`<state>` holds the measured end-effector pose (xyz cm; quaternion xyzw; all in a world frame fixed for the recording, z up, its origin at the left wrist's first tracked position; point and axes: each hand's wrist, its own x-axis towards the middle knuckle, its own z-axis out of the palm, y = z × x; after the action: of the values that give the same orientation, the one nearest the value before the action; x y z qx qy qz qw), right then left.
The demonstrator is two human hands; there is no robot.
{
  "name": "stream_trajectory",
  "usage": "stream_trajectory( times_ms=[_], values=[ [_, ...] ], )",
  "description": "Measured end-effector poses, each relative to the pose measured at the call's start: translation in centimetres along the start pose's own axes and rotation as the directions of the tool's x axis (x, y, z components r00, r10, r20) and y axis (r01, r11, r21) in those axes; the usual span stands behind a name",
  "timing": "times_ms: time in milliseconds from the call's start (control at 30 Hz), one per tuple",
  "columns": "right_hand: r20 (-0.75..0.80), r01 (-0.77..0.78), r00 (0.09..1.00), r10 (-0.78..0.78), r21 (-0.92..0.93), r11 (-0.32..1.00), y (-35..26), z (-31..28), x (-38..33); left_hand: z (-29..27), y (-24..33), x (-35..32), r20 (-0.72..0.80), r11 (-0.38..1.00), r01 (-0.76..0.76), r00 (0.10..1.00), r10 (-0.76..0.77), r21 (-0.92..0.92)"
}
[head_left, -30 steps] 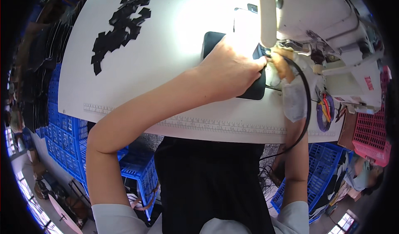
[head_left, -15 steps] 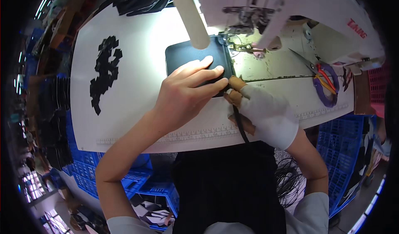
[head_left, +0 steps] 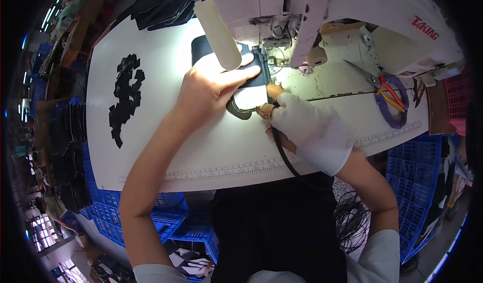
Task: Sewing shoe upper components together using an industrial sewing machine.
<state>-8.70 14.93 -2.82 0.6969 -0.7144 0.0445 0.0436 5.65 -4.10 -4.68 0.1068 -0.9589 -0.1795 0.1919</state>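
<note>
A dark flat panel [head_left: 200, 46] lies under the sewing machine's needle area [head_left: 274, 56], its right edge along the presser foot. My left hand [head_left: 201, 84] rests on it, fingers stretched out and pressing flat. Below those fingers show a bright white patch [head_left: 250, 98] and a dark rounded edge [head_left: 238, 113], partly hidden by the hand. My right hand [head_left: 309, 124], in a white glove with tan finger covers, is closed by the panel's near right corner. It pinches a narrow black strip [head_left: 283, 152] that trails toward my lap.
A tubular lamp [head_left: 217, 34] hangs over the panel. Black cut pieces [head_left: 123, 99] lie at left, with dark material [head_left: 166, 4] behind. Scissors [head_left: 365, 74] and a purple tape roll [head_left: 397, 117] sit at right. Blue crates [head_left: 412, 182] stand below the table.
The panel and my left hand have shifted away and to the left. A white patch and rounded dark edge now show below the left fingers. My right hand has moved slightly left, still pinching the strip.
</note>
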Motion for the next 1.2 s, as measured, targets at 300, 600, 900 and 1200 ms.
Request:
stream_trajectory(
  times_ms=[300,600,900,1200],
  values=[
    [-0.025,0.027,0.999,-0.023,0.169,0.985,0.4,-0.6,0.2,0.0,-2.7,1.9,-0.131,0.992,-0.123,0.983,0.125,0.022],
    [-0.235,0.007,0.96,0.154,0.569,0.822,0.8,-1.6,2.9,-2.8,-5.3,5.8,0.25,0.933,0.04,0.967,0.054,-0.358],
    [-0.15,-0.013,0.876,0.458,0.943,0.334,1.8,-0.6,4.8,-4.0,-3.3,6.2,0.3,0.969,-0.064,0.944,0.137,-0.24],
    [-0.026,-0.164,0.835,0.549,0.941,0.295,1.6,-1.1,3.9,-3.8,-2.5,5.6,0.243,0.974,-0.02,0.967,0.075,-0.224]
  ],
)
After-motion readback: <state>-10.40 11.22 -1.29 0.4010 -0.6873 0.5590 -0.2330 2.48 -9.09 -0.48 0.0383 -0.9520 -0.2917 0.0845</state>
